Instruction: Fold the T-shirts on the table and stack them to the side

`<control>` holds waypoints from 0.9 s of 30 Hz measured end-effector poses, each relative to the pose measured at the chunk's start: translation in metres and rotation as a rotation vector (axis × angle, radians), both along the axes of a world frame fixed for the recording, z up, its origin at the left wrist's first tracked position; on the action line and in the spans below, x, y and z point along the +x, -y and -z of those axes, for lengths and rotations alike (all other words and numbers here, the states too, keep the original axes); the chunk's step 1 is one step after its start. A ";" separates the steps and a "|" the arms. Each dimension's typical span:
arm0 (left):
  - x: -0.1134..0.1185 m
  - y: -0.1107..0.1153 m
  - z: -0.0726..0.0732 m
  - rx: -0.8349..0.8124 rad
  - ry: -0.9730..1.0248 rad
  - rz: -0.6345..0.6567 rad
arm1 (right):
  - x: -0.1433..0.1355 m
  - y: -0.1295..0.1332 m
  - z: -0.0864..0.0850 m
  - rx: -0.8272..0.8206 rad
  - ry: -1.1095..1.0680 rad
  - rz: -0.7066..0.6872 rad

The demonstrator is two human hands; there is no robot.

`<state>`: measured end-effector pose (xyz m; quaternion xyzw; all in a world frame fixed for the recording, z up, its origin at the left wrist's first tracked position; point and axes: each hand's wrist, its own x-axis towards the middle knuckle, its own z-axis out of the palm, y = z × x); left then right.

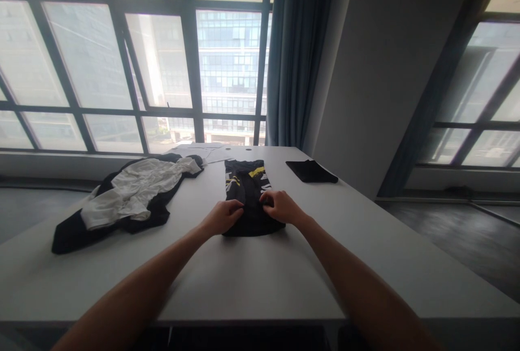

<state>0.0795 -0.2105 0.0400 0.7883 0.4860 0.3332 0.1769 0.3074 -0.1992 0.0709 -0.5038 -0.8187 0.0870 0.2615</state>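
Note:
A black garment with yellow and white print (252, 221) lies folded into a narrow shape in the middle of the white table. My left hand (224, 216) is at its left side, with thumb and fingers pinched together on the dark cloth. On the right part of the garment, my right hand (281, 207) has its fingers closed on the fabric near the white lettering. The garment's lower edge is rounded and rests on the table between my forearms.
The white table (365, 264) stretches toward the windows. On its left lie a crumpled white garment (142, 188) and black clothing (73, 232) under it. A folded black cloth (311, 171) sits at the right edge. Behind hangs a blue-grey curtain (294, 58).

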 end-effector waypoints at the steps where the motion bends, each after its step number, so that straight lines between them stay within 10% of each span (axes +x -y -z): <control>1: 0.002 0.000 0.001 0.021 0.026 -0.020 | 0.000 -0.001 -0.001 0.065 -0.053 0.061; 4: 0.006 0.003 0.000 0.065 0.088 -0.088 | 0.000 -0.001 -0.002 0.148 -0.145 0.135; 10: 0.000 0.004 -0.001 -0.007 -0.199 0.152 | 0.007 -0.003 0.005 -0.269 0.084 -0.240; 17: -0.025 -0.016 0.014 0.028 -0.432 0.140 | 0.018 -0.023 0.026 -0.028 0.108 -0.085; 27: -0.026 -0.005 0.008 -0.224 -0.579 0.160 | 0.027 -0.028 0.033 -0.291 0.281 -0.137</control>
